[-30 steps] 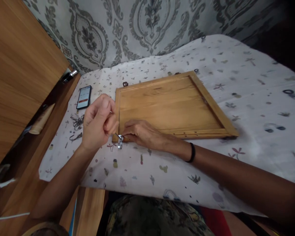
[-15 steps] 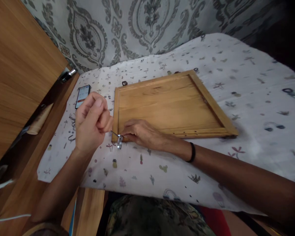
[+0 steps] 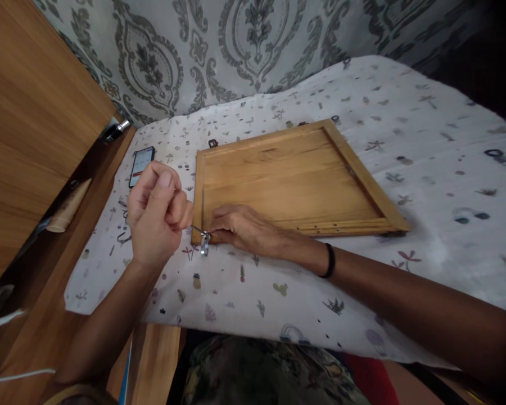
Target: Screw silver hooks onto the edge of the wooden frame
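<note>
A framed wooden panel [image 3: 270,174] lies flat on the cloth. At its near left corner sits a small shiny metal hinge [image 3: 204,245], one part hanging over the panel's edge. My left hand [image 3: 155,216] is closed in a fist left of that corner. From it a thin metal-shafted tool [image 3: 196,228] reaches to the hinge; its handle is hidden in my fingers. My right hand [image 3: 247,228] rests over the panel's near edge, thumb and fingertips pinched at the hinge where the shaft ends. What exactly lies between those fingertips is partly hidden.
The white printed cloth [image 3: 244,304] spreads under everything. Beyond my left hand lies a phone [image 3: 141,163]. Dark-framed glasses [image 3: 124,236] are partly hidden behind my left wrist. A wooden board [image 3: 34,112] stands at left, near a beige tube [image 3: 69,207]. Patterned curtain [image 3: 211,50] hangs behind.
My left fist has turned and shifted very slightly, with the shaft still at the hinge. The right hand and the panel look unchanged.
</note>
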Tool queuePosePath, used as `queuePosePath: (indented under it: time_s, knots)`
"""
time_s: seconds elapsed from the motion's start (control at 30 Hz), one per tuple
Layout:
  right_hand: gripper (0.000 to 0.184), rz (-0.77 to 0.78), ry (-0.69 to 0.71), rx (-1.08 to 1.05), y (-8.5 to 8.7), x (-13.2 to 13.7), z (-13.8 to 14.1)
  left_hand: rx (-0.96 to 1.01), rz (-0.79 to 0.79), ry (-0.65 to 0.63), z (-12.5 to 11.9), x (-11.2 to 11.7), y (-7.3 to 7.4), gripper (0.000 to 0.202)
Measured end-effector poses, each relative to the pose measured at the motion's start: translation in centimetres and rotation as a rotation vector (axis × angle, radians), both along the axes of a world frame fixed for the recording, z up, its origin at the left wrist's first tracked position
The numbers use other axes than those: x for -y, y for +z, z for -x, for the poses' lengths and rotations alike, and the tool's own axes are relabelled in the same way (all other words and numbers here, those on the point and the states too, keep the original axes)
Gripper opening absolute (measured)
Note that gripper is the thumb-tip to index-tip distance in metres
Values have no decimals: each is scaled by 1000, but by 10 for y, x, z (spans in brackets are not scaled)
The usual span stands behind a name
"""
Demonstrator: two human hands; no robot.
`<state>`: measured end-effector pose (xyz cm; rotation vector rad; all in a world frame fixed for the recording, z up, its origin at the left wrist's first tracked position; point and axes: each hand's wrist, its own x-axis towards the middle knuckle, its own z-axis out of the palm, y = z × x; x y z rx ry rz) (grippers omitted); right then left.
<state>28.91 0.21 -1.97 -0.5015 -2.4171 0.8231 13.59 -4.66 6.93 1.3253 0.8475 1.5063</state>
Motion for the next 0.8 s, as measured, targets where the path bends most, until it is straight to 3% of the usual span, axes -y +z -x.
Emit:
queuePosePath:
  time_s: [0.27, 0.47, 0.53, 0.63, 0.8]
  knots:
    - [25, 3, 2, 5, 1, 0, 0, -42, -9, -50, 1, -1, -2, 28]
    - [23, 14, -1, -38, 0, 0, 0, -77, 28, -361, 11, -9, -2, 13]
    - [21, 21, 6, -46, -1, 0, 1, -76, 37, -413, 16, -14, -2, 9]
    - [23, 18, 13, -40, -3, -1, 2, -131, 30, -312, 21, -17, -3, 15]
    - [25, 2, 1, -15, -2, -1, 2, -197, -53, 97, 8, -9, -7, 38]
